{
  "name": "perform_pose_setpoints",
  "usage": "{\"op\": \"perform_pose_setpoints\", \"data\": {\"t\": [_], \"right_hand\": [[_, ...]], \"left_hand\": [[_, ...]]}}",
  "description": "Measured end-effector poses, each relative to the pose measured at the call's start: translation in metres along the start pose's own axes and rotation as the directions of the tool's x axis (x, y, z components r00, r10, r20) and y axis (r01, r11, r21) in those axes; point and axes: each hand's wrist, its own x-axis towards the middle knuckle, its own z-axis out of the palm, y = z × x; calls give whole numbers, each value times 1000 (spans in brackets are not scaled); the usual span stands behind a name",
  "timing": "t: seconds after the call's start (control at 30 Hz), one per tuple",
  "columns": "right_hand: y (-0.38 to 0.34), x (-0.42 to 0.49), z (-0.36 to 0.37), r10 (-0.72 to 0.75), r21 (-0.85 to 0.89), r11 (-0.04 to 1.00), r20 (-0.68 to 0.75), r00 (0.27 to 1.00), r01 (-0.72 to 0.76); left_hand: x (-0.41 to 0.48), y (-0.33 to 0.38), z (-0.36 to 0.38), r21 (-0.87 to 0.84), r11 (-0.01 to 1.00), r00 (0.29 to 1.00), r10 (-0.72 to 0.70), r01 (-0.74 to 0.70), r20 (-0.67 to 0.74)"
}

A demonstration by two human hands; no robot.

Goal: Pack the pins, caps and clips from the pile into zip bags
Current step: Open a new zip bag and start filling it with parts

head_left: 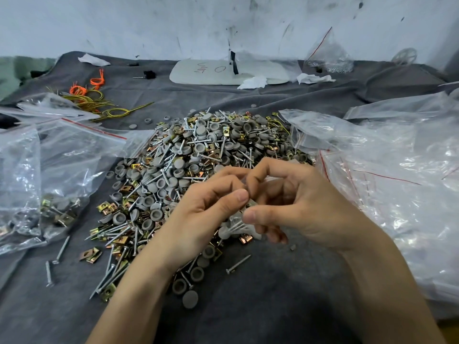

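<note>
A big pile [198, 150] of silver pins, grey round caps and brass clips lies on the dark grey cloth [260, 306]. Just in front of it my left hand [206, 214] and my right hand [298, 204] meet. Both pinch the top of a small clear zip bag [236, 228] that hangs between them. Pins, a grey cap and a copper clip show through the bag. My fingers hide the bag's mouth.
Filled zip bags [49, 184] lie at the left. A heap of clear bags [397, 175] covers the right side. Loose pins [237, 264] and caps lie near my wrists. Orange and yellow wire ties [92, 95], a white board [223, 72] and tissues sit at the back.
</note>
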Motion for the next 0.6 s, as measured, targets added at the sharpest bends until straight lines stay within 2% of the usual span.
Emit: {"op": "perform_pose_setpoints", "data": {"t": [0.13, 0.3, 0.43, 0.6], "right_hand": [[1, 2, 4, -20, -65, 998, -41, 999, 17], [4, 6, 10, -141, -218, 969, -98, 985, 117], [4, 6, 12, -188, -257, 953, -94, 978, 159], [5, 5, 13, -214, -267, 947, -106, 971, 179]], "left_hand": [[0, -3, 1, -11, 1000, 999, -5, 4, -47], [2, -2, 4, -82, 996, 997, -30, 24, -71], [0, 1, 6, -208, 977, 997, -57, 45, -50], [1, 1, 7, -210, 977, 996, -55, 40, -68]]}}
